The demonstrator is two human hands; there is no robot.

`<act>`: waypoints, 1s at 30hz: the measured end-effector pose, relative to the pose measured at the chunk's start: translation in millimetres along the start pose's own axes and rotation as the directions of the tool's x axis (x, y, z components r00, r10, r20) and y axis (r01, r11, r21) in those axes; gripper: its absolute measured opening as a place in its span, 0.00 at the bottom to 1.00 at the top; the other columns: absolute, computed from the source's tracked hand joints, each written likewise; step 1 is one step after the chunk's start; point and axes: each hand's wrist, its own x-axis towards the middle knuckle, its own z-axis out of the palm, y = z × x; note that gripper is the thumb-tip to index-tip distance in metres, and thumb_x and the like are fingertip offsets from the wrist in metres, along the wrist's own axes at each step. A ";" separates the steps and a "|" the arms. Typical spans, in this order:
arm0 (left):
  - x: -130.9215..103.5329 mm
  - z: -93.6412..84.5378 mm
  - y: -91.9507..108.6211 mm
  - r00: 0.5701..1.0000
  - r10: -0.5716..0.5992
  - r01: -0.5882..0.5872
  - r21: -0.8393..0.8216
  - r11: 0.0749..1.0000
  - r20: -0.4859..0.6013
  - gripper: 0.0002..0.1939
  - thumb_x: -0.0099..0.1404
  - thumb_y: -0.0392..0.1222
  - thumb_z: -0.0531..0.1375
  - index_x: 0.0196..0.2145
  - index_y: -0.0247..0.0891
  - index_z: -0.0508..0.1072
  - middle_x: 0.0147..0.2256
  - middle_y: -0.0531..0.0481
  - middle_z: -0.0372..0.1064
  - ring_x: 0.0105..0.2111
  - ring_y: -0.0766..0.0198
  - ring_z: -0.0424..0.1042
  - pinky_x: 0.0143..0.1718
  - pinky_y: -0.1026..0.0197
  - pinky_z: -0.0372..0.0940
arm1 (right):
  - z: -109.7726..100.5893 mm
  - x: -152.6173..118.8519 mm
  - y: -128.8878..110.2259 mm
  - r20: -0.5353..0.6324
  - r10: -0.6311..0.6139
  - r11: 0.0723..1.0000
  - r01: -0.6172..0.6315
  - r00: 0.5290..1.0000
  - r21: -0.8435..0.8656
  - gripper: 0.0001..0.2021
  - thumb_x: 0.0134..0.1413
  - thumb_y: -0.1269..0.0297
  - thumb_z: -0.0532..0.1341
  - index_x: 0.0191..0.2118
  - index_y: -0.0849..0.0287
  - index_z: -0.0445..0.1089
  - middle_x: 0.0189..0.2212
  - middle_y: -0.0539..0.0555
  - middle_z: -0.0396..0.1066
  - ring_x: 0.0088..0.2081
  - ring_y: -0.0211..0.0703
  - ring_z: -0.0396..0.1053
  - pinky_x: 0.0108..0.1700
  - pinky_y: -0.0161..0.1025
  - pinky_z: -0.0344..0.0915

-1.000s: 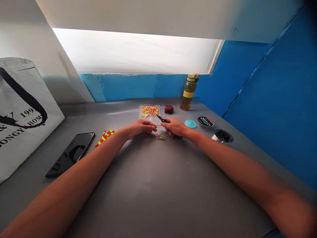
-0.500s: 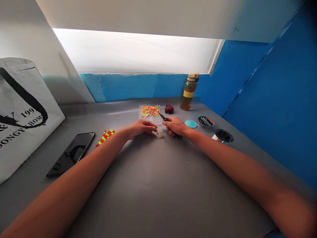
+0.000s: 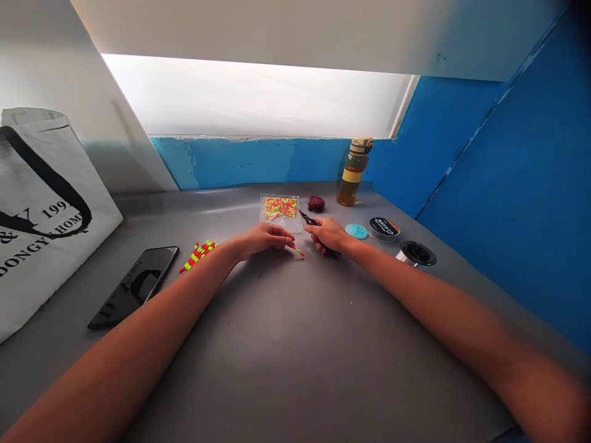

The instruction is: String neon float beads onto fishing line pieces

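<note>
My left hand is closed in a pinch on a short strand of red and yellow-green beads, whose free end hangs out to the right. In my right hand is a pair of dark pliers, jaws pointing up and left, handles running back under the palm. The two hands are a small gap apart. Just beyond them lies a clear plastic bag of small red and yellow-green beads. A patch of strung beads in the same colours rests left of my left forearm, partly hidden by it.
A dark red ball of cord and a bottle stand at the back. To the right are a turquoise disc, a round black-labelled case and a spool. A phone and a white bag are left.
The bead strand's free end has drawn slightly closer to my left hand. Both hands keep their grips, and the whole view has shifted a little.
</note>
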 end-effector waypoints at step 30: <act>-16.6 -24.9 15.3 0.969 0.212 0.005 0.875 0.484 -0.123 0.15 0.59 0.44 0.60 0.43 0.46 0.81 0.45 0.46 0.74 0.44 0.53 0.71 0.45 0.60 0.60 | 0.7 -5.4 -1.8 0.195 -0.212 0.960 0.242 0.958 -0.141 0.08 0.64 0.59 0.57 0.36 0.58 0.64 0.20 0.47 0.65 0.18 0.34 0.66 0.17 0.29 0.59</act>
